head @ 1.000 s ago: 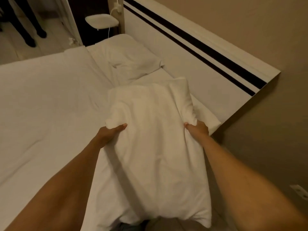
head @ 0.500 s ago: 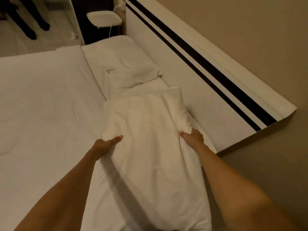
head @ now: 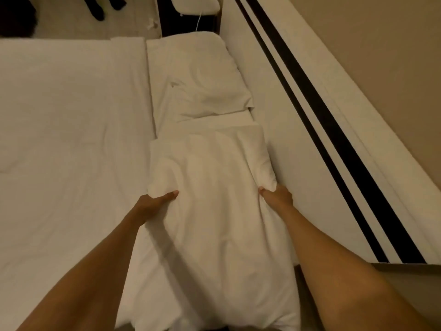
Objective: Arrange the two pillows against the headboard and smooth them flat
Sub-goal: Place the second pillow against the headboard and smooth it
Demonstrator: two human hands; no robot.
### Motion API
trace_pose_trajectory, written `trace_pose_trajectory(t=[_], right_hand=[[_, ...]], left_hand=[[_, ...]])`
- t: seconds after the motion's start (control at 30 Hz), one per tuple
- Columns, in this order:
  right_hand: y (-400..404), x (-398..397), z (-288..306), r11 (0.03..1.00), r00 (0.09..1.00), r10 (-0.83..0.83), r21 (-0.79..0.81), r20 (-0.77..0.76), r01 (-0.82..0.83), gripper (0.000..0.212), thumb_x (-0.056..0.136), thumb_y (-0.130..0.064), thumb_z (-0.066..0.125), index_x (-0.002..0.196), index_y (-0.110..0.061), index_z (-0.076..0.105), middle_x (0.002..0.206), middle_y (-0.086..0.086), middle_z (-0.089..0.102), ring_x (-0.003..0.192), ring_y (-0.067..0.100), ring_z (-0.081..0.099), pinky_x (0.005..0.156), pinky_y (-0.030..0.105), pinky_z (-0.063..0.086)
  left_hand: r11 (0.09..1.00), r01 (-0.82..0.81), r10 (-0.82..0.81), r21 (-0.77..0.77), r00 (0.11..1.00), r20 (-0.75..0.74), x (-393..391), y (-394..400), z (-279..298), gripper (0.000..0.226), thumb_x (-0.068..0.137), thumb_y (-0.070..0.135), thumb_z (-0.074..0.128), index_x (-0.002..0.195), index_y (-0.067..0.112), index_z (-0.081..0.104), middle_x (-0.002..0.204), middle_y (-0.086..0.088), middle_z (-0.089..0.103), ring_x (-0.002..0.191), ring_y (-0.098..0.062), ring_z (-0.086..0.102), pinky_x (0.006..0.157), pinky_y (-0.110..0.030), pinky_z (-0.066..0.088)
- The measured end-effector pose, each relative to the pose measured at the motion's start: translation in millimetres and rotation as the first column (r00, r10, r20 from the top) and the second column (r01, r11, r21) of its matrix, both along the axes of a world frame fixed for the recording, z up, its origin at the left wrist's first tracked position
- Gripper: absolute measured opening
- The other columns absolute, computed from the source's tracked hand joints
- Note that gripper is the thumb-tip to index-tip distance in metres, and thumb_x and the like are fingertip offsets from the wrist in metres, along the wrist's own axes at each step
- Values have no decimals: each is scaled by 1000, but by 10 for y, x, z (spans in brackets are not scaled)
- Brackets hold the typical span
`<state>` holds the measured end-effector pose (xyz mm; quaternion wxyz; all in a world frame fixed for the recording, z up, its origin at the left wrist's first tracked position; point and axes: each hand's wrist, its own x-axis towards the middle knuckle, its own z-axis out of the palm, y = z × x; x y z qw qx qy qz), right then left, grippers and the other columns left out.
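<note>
head view: i see my left hand [head: 152, 204] and right hand [head: 278, 195] each pinching the near pillow [head: 214, 211] beside the headboard [head: 298, 144]; placing step, next i'd lower and flatten it.

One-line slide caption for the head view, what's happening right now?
Left hand and right hand grip the near white pillow beside the black-striped white headboard.
</note>
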<state>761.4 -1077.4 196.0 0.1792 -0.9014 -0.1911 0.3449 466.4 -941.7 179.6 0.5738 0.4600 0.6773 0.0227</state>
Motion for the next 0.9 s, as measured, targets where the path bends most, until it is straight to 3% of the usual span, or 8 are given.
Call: trace_pose_trajectory(t=[0.13, 0.63, 0.8, 0.9], right_hand=[[202, 311, -153, 1000, 1000, 8, 11, -20, -8, 58, 90, -42, 59, 134, -4, 53, 136, 18, 56, 124, 36, 54, 101, 38, 45], [1519, 1456, -901, 998, 994, 63, -13, 90, -62, 51, 91, -43, 57, 125, -6, 59, 125, 18, 63, 114, 36, 59, 92, 37, 49], [1878, 1713, -1335, 996, 996, 64, -67, 61, -60, 60, 90, -46, 56, 136, -8, 51, 135, 19, 56, 122, 37, 54, 101, 41, 46], [1892, 1780, -1662, 986, 999, 33, -164, 30, -28, 59, 91, -34, 56, 139, -3, 43, 139, 21, 51, 127, 38, 50, 104, 41, 44]], left_hand=[[999, -25, 25, -27, 1000, 3, 249, 135, -114, 97, 68, 57, 76, 139, -1, 43, 140, -18, 50, 125, -36, 50, 102, -40, 42], [995, -86, 89, -44, 993, 72, 1325, 1178, -1003, 94, 76, 50, 73, 144, -2, 35, 148, -18, 42, 134, -35, 43, 109, -40, 35], [988, -128, 134, -88, 989, 63, 1532, 1368, -1392, 96, 73, 52, 75, 143, -2, 37, 145, -17, 45, 131, -35, 46, 107, -41, 37], [989, -109, 114, -97, 992, 49, 1587, 1426, -1597, 94, 73, 51, 76, 142, -1, 39, 144, -18, 47, 130, -35, 47, 107, -42, 38]])
